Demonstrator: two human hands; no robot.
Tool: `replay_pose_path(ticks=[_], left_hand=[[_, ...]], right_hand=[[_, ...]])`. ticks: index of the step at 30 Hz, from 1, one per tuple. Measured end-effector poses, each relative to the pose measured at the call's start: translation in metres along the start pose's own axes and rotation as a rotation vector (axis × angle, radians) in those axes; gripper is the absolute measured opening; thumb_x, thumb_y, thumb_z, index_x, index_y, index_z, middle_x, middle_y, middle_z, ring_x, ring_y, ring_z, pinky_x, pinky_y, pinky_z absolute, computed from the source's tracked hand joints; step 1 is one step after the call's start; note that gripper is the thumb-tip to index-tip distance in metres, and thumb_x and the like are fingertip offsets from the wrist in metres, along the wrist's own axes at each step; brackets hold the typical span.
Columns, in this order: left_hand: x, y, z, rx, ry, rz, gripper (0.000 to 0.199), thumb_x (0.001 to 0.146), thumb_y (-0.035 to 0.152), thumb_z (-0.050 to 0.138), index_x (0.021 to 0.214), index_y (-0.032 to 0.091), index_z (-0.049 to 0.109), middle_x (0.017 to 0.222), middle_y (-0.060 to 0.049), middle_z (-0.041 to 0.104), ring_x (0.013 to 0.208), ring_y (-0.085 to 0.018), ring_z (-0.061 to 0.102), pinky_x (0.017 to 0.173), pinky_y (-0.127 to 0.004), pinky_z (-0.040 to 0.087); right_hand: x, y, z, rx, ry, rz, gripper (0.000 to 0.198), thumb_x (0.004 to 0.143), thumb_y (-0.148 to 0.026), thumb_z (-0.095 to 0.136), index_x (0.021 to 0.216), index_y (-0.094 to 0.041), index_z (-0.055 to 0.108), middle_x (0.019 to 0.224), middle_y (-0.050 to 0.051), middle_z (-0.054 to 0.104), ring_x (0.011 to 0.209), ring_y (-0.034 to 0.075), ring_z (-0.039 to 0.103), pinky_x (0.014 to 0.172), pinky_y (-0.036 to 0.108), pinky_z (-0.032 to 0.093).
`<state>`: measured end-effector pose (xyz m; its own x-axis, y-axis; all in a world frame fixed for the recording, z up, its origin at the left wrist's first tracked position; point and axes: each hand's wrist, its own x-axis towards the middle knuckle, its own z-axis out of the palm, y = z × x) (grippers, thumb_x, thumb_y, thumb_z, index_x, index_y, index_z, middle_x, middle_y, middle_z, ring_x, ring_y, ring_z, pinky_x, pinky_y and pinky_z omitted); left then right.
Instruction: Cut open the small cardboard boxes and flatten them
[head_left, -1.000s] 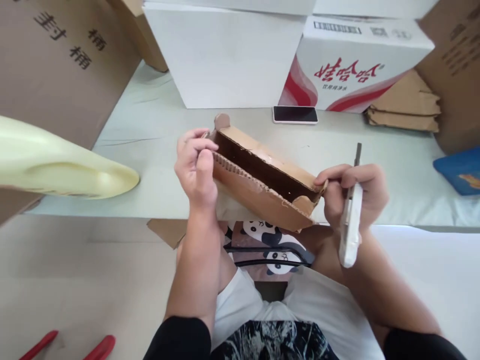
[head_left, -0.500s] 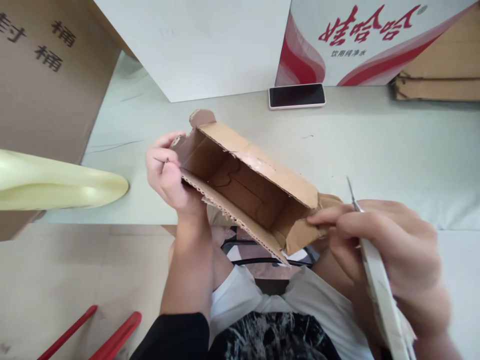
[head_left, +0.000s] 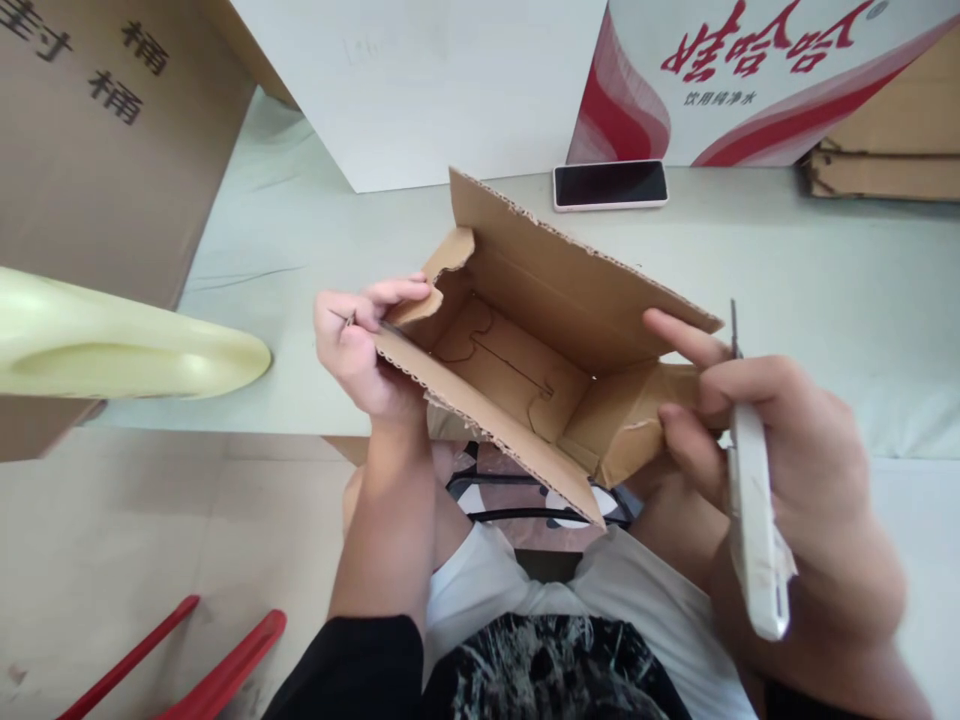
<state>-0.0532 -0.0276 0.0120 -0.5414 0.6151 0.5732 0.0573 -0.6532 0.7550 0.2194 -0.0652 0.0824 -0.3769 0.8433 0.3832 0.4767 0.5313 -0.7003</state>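
Observation:
A small brown cardboard box (head_left: 525, 390) is held tilted over my lap at the table's front edge, its open top facing me. Its far flap stands raised, and slotted flaps show on the bottom inside. My left hand (head_left: 367, 345) is closed on the box's left end, thumb outside and fingers over the torn end flap. In my right hand (head_left: 780, 450) is a white-handled utility knife (head_left: 754, 540), its thin blade pointing away from me. The right index finger touches the raised flap, and the thumb is at the right end flap.
On the pale table cover (head_left: 787, 260) lies a phone (head_left: 611, 185). Behind it stand a white and red carton (head_left: 480, 90) and flattened cardboard (head_left: 885, 170). A large brown carton (head_left: 97, 180) and a pale yellow curved object (head_left: 135, 340) are at left. Red legs (head_left: 225, 665) show below.
The box's far flap has swung up and outward, widening the opening. My right hand has moved its index finger onto that flap, and the knife now points more directly away from me.

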Motion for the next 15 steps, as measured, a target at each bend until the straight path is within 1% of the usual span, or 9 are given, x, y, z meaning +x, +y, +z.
replay_pose_path(ticks=[2, 3, 5, 6, 8, 10, 11, 13, 15], left_hand=[[0.000, 0.003, 0.001, 0.026, -0.012, -0.014, 0.035, 0.092, 0.046, 0.057, 0.074, 0.025, 0.035, 0.074, 0.001, 0.076, 0.083, -0.024, 0.077, 0.090, -0.047, 0.059], [0.000, 0.004, 0.001, 0.039, -0.021, -0.016, 0.036, 0.092, 0.048, 0.057, 0.074, 0.025, 0.036, 0.071, 0.001, 0.074, 0.081, -0.024, 0.077, 0.089, -0.046, 0.059], [0.001, 0.005, 0.001, 0.056, -0.049, -0.010, 0.035, 0.093, 0.050, 0.058, 0.074, 0.027, 0.041, 0.067, 0.002, 0.072, 0.078, -0.024, 0.076, 0.085, -0.044, 0.059], [0.001, 0.005, 0.001, 0.058, -0.057, -0.005, 0.034, 0.094, 0.050, 0.058, 0.074, 0.027, 0.043, 0.066, 0.002, 0.072, 0.076, -0.024, 0.075, 0.083, -0.043, 0.059], [0.001, 0.005, 0.001, 0.054, -0.065, -0.001, 0.034, 0.094, 0.051, 0.060, 0.075, 0.027, 0.045, 0.066, 0.001, 0.071, 0.075, -0.023, 0.074, 0.083, -0.043, 0.058], [0.001, 0.006, 0.001, 0.046, -0.066, -0.006, 0.035, 0.095, 0.052, 0.061, 0.076, 0.027, 0.046, 0.066, 0.001, 0.070, 0.074, -0.023, 0.073, 0.084, -0.043, 0.058], [0.001, 0.006, 0.001, 0.043, -0.067, -0.006, 0.036, 0.095, 0.053, 0.061, 0.077, 0.026, 0.046, 0.066, 0.001, 0.070, 0.074, -0.023, 0.073, 0.084, -0.043, 0.058], [0.001, 0.006, 0.002, 0.033, -0.067, -0.002, 0.035, 0.095, 0.051, 0.062, 0.076, 0.026, 0.046, 0.067, 0.001, 0.070, 0.073, -0.022, 0.073, 0.085, -0.042, 0.057], [0.001, 0.007, 0.003, 0.020, -0.060, -0.003, 0.034, 0.095, 0.049, 0.062, 0.075, 0.025, 0.047, 0.066, 0.001, 0.071, 0.074, -0.021, 0.073, 0.085, -0.041, 0.057]], right_hand=[[0.000, 0.004, 0.009, 0.083, 0.044, 0.023, 0.025, 0.088, -0.017, 0.072, 0.086, -0.027, 0.049, 0.117, 0.007, 0.081, 0.087, 0.025, 0.080, 0.043, 0.028, 0.042], [0.001, 0.007, 0.014, 0.139, 0.080, 0.004, 0.027, 0.087, -0.019, 0.075, 0.087, -0.027, 0.049, 0.123, 0.009, 0.079, 0.089, 0.026, 0.080, 0.044, 0.028, 0.043], [0.002, 0.014, 0.020, 0.240, 0.132, -0.050, 0.029, 0.086, -0.024, 0.078, 0.091, -0.027, 0.050, 0.132, 0.009, 0.076, 0.089, 0.025, 0.080, 0.050, 0.032, 0.052], [0.002, 0.017, 0.022, 0.263, 0.126, -0.069, 0.030, 0.087, -0.028, 0.079, 0.093, -0.028, 0.050, 0.131, 0.008, 0.077, 0.089, 0.024, 0.080, 0.057, 0.035, 0.058], [0.003, 0.019, 0.021, 0.218, 0.044, -0.085, 0.030, 0.088, -0.033, 0.079, 0.097, -0.029, 0.051, 0.123, 0.005, 0.080, 0.090, 0.024, 0.080, 0.068, 0.040, 0.064], [0.002, 0.017, 0.016, 0.092, -0.069, -0.098, 0.031, 0.087, -0.033, 0.081, 0.097, -0.029, 0.052, 0.112, 0.004, 0.082, 0.089, 0.024, 0.080, 0.067, 0.037, 0.064], [0.002, 0.014, 0.013, 0.041, -0.105, -0.104, 0.031, 0.086, -0.032, 0.082, 0.096, -0.029, 0.052, 0.110, 0.004, 0.082, 0.089, 0.024, 0.081, 0.065, 0.034, 0.063], [0.002, 0.009, 0.009, -0.010, -0.127, -0.105, 0.030, 0.087, -0.030, 0.081, 0.095, -0.028, 0.053, 0.115, 0.006, 0.081, 0.092, 0.024, 0.081, 0.063, 0.031, 0.063], [0.002, 0.006, 0.008, -0.015, -0.116, -0.118, 0.028, 0.087, -0.028, 0.080, 0.094, -0.028, 0.053, 0.117, 0.006, 0.080, 0.097, 0.024, 0.081, 0.063, 0.030, 0.063]])
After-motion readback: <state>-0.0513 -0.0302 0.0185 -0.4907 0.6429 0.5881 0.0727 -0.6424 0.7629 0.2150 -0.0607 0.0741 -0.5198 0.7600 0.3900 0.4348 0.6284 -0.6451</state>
